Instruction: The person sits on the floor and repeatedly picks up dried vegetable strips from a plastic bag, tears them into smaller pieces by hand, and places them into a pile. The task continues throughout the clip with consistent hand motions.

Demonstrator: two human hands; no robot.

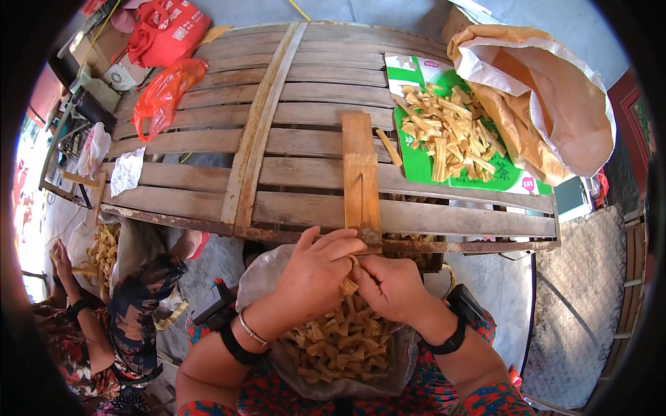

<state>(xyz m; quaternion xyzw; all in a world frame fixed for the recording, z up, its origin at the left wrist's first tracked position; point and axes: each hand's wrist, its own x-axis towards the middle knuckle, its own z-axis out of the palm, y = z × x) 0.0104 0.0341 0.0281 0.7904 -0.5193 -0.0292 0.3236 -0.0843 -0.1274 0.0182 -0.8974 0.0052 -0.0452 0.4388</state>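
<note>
Over my lap, the fingers of my left hand (312,269) and my right hand (390,288) close together on a tan, folded strip (349,284). Its kind is not clear, and my fingers hide part of it. The strip is at the near end of a wooden block (361,187), which lies on the slatted table and reaches its front edge. Below my hands, a pale plastic sack (258,276) in my lap holds a heap of short tan pieces (340,347), pinched at the middle with flared ends.
Right of the block, loose tan strips (451,132) lie on a green sheet (512,182) beside an open paper sack (501,128). Red plastic bags (166,93) sit at the table's far left. At lower left, another person's hand (62,262) is near a second heap (104,253).
</note>
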